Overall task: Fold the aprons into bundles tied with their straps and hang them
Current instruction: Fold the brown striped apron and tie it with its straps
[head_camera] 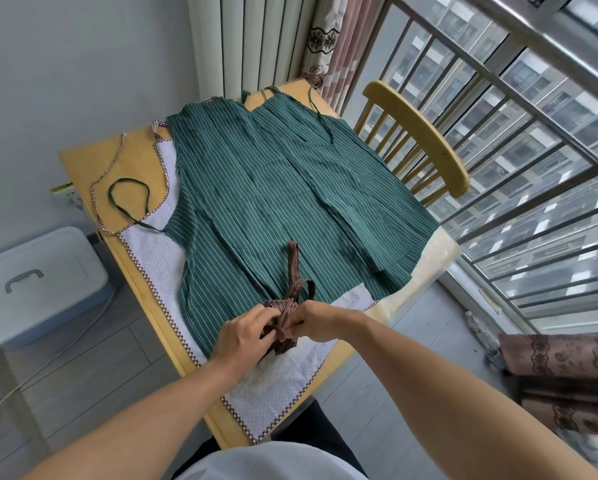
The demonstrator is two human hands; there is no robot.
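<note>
Hands, left (242, 336) and right (316, 322), pinch a brown bundle (283, 318) over the green apron (273, 188); storage box (37, 282) lidded.

Wooden chair (425, 140) beside barred window (533, 133), grey wall (82, 64), curtains (273, 39).

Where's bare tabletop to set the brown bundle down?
Bare table at the far left corner, partly ringed by the checked strap and green strap loop. Elsewhere the green apron and white apron cover it; only edge strips remain.

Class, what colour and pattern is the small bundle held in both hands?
Brown with thin pale stripes: the bundle, seen in the head view.
</note>
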